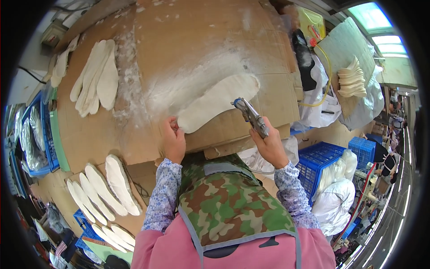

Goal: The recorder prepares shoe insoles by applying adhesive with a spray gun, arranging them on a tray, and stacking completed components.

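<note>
Cardboard-covered and streaked white, the surface bears a cream insole, its left end pinched by the left hand; the right hand wraps a metal spray gun beside its near edge. Farther out, more insoles lie leftward, and a blue crate stands at right.

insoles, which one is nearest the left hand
The insole lying alone by the spray gun: its left end is right at the left hand. The other insoles lie grouped, farther off.
</note>
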`<state>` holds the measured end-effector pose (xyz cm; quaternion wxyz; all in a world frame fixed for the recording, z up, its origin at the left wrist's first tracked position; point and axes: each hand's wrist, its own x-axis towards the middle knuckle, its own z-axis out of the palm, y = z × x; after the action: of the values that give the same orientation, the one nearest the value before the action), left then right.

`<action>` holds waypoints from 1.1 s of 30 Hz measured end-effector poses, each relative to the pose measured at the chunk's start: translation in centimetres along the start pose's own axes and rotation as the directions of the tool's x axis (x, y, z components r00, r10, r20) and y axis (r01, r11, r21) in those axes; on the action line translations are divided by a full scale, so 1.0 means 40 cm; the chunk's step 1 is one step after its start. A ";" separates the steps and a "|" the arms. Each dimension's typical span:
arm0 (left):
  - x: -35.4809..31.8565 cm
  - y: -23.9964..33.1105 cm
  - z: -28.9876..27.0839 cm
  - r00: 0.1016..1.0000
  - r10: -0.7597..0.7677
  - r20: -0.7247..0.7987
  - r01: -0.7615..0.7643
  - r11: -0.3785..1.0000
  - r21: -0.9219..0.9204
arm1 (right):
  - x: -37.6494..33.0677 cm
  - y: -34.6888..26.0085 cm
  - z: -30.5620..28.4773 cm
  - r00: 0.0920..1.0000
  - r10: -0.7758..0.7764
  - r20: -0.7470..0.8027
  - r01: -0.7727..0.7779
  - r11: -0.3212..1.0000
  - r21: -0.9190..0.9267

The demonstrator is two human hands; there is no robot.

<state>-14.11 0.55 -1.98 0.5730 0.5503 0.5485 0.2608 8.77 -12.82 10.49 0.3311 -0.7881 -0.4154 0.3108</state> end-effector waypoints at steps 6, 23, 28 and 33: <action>0.001 -0.004 -0.010 1.000 0.010 0.028 -0.011 0.999 0.053 | 0.025 0.050 -0.033 0.996 0.034 -0.078 -0.032 0.999 0.033; 0.006 0.025 -0.024 0.995 -0.043 0.091 0.042 0.999 0.006 | 0.008 0.075 -0.046 0.966 0.094 -0.241 -0.090 0.996 0.026; 0.017 -0.020 -0.031 0.998 0.055 0.043 -0.059 0.993 0.101 | -0.031 -0.013 0.015 0.994 0.088 -0.068 -0.084 0.995 0.055; 0.023 -0.020 -0.025 1.000 0.021 0.023 -0.022 0.997 0.068 | -0.071 -0.081 0.108 0.989 -0.007 0.147 0.001 0.999 0.035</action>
<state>-15.05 1.54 -2.84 0.5571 0.5783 0.5446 0.2421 2.70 -12.71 11.08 0.3138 -0.7564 -0.4348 0.3746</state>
